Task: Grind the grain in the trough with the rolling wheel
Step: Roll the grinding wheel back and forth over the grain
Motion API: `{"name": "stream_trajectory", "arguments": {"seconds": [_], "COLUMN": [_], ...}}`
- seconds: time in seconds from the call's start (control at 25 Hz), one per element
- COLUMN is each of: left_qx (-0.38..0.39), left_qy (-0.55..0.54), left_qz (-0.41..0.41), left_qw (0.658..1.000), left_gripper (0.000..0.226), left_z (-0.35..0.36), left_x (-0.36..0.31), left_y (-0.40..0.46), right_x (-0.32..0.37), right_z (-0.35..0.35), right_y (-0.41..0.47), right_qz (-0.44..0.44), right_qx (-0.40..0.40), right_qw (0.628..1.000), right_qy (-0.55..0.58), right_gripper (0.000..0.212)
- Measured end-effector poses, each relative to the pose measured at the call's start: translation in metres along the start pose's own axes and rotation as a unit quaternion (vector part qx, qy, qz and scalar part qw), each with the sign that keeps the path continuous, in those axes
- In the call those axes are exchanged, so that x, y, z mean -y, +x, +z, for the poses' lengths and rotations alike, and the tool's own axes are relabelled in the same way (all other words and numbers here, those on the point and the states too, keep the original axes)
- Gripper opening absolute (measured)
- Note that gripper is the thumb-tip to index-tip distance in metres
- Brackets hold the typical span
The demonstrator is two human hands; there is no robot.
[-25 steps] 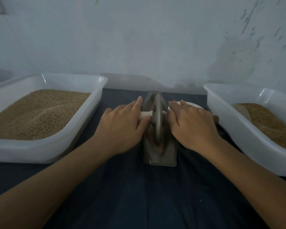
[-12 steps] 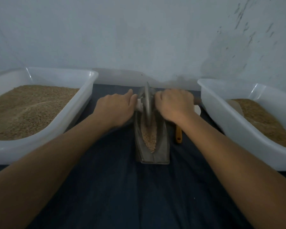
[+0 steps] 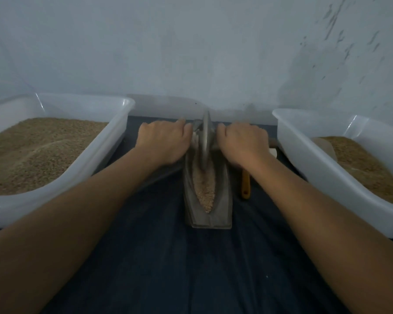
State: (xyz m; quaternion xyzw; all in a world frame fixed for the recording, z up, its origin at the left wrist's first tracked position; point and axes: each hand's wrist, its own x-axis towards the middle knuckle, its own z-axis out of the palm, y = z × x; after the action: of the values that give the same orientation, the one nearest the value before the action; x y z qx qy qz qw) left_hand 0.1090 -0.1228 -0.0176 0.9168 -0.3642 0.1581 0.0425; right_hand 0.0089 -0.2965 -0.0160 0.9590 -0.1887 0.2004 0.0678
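Observation:
A narrow grey metal trough lies lengthwise on the dark cloth in the middle. Pale brown grain fills its near half. A thin grey rolling wheel stands upright in the far half of the trough, its lower edge in the grain. My left hand grips the axle handle on the wheel's left side. My right hand grips the handle on the right side, whose end sticks out past the hand. The fingers of both hands curl over the handle and hide it.
A white plastic tub of brown grain stands at the left, and a second white tub with grain at the right. An orange-handled tool lies beside the trough under my right wrist. A pale wall rises just behind.
Both hands have pushed the wheel away from me along the trough, from its near end to its far half, uncovering the grain in the near half.

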Motion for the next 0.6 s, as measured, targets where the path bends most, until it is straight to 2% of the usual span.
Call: {"name": "stream_trajectory", "arguments": {"seconds": [0.08,0.16,0.28,0.36,0.44,0.6], "left_qx": [0.014,0.002,-0.049,-0.081,-0.119,-0.117], "left_qy": [-0.007,-0.003,0.036,-0.019,-0.080,-0.111], "left_qz": [-0.047,-0.061,-0.010,-0.010,0.002,0.037], "left_qw": [0.999,0.998,0.998,0.996,0.990,0.986], "left_gripper": [0.051,0.048,0.042,0.052,0.064,0.066], "left_z": [0.000,0.001,0.006,0.009,0.004,-0.001], "left_x": [-0.002,-0.004,-0.004,-0.001,-0.001,0.002], "left_y": [0.031,0.040,0.004,-0.039,-0.078,-0.111], "right_x": [-0.002,-0.002,0.002,0.004,0.004,0.002], "right_z": [0.002,0.006,0.003,-0.004,-0.017,-0.028], "right_y": [0.030,0.036,0.000,-0.030,-0.056,-0.081], "right_qz": [0.073,0.084,0.014,-0.022,-0.049,-0.071], "right_qx": [0.039,0.042,-0.026,-0.061,-0.063,-0.095], "right_qw": [0.996,0.994,0.999,0.996,0.995,0.992], "right_qy": [0.037,0.049,0.043,0.061,0.064,0.044], "right_gripper": [0.052,0.051,0.051,0.060,0.067,0.065]}}
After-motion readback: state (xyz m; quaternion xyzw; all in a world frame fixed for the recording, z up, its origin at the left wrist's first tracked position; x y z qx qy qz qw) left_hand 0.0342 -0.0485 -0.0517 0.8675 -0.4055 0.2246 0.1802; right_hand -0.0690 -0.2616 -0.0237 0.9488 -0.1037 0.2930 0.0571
